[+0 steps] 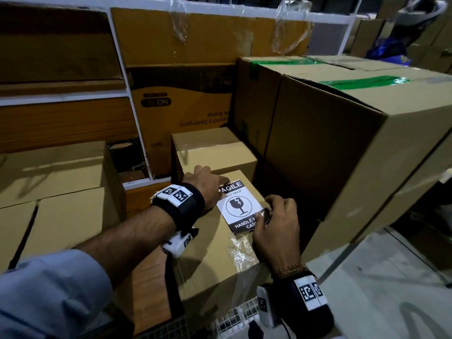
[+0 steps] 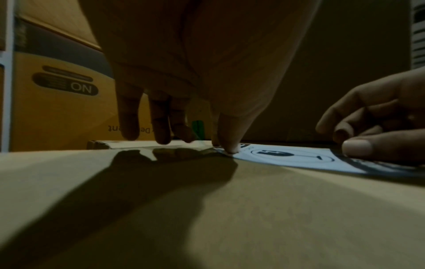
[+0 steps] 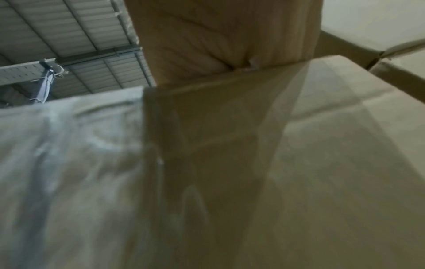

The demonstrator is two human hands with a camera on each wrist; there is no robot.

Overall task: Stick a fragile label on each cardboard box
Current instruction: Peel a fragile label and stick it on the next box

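Note:
A black-and-white fragile label [image 1: 241, 206] lies flat on top of a plain cardboard box [image 1: 203, 260] in front of me. My left hand [image 1: 215, 184] reaches in from the left; its thumb tip presses the label's upper left corner while the other fingers hang straight, clear of the box. In the left wrist view that hand [image 2: 184, 140] has its thumb on the label [image 2: 299, 160]. My right hand [image 1: 265, 216] pinches the label's lower right edge, thumb flat on the print and fingers curled; it shows as the right hand [image 2: 349, 142] there. The right wrist view shows only blurred cardboard.
A large box with green tape [image 1: 342, 133] stands close on the right. A smaller box [image 1: 215, 152] sits just behind, and more boxes [image 1: 53, 182] lie to the left. A yellow detergent carton [image 1: 186, 108] fills the white shelf frame [image 1: 137, 123]. Crinkled clear tape [image 1: 241, 250] lies below the label.

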